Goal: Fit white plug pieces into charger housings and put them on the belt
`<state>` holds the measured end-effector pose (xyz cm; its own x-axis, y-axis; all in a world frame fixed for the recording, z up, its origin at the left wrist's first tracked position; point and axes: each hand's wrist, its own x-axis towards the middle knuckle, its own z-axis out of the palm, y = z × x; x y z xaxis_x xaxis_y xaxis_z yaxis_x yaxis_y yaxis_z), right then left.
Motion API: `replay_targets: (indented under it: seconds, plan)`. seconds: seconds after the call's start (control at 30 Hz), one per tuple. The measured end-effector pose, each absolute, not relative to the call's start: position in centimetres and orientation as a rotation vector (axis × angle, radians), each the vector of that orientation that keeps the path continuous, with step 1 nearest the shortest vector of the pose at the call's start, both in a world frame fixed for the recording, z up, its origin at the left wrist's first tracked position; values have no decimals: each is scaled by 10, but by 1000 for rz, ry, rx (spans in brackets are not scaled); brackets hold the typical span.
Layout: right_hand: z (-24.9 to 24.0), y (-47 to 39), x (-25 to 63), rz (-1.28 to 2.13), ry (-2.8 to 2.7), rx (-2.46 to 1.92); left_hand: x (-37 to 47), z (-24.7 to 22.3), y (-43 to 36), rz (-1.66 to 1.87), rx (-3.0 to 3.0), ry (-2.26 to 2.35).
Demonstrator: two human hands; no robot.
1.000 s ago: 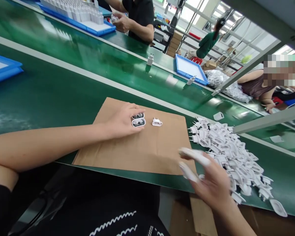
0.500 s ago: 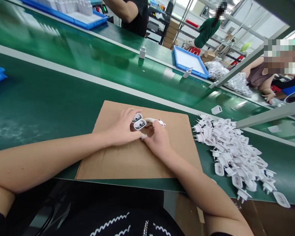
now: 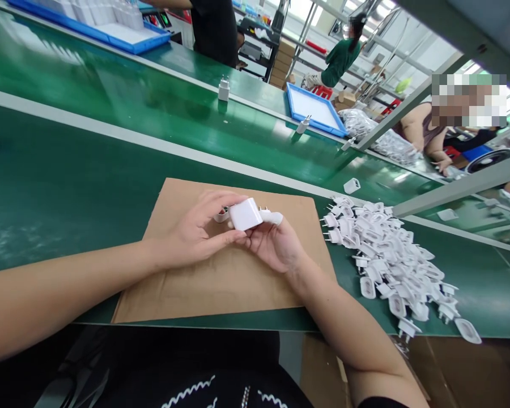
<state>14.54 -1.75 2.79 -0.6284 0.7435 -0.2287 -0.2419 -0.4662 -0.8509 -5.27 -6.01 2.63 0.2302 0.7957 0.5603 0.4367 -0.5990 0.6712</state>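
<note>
Above the brown cardboard sheet (image 3: 221,283), my left hand (image 3: 199,226) grips a white charger housing (image 3: 245,214) between thumb and fingers. Another white housing (image 3: 221,214) with an open end shows partly behind those fingers. My right hand (image 3: 276,241) is palm-up at the right of the gripped housing, its fingers curled under it. A white piece with metal pins (image 3: 271,216) lies against the right fingers and thumb, beside the housing. The right fingertips are partly hidden.
A pile of white plug caps (image 3: 391,255) lies right of the cardboard. Beyond a pale rail, a green conveyor carries chargers (image 3: 224,89). Blue trays (image 3: 317,110) stand on its far side. A slanting metal post (image 3: 463,184) rises at right. Several people are across the line.
The charger housing between my hands has turned from open ends up to a smooth white side. My right hand has rolled palm-up. The whole view has shifted slightly.
</note>
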Motion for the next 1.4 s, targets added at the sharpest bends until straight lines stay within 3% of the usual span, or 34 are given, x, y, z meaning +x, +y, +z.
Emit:
replay_targets:
  seconds: [0.2, 0.7, 0.93, 1.17, 1.4]
  plan:
    - [35, -27, 142, 2291, -980, -844, -56, 25, -59, 1346, 1851, 1123]
    - [41, -37, 143, 2241, -1121, -748, -55, 27, -60, 1279, 1770, 1057]
    - [40, -30, 158, 1650, -1651, -755, -57, 33, -67, 1326, 2211, 859]
    - [53, -37, 165, 919, -2072, -582, -50, 44, -83, 1347, 1756, 776]
    - [51, -40, 163, 606, -2127, -487, -46, 60, -86, 1059, 1471, 703]
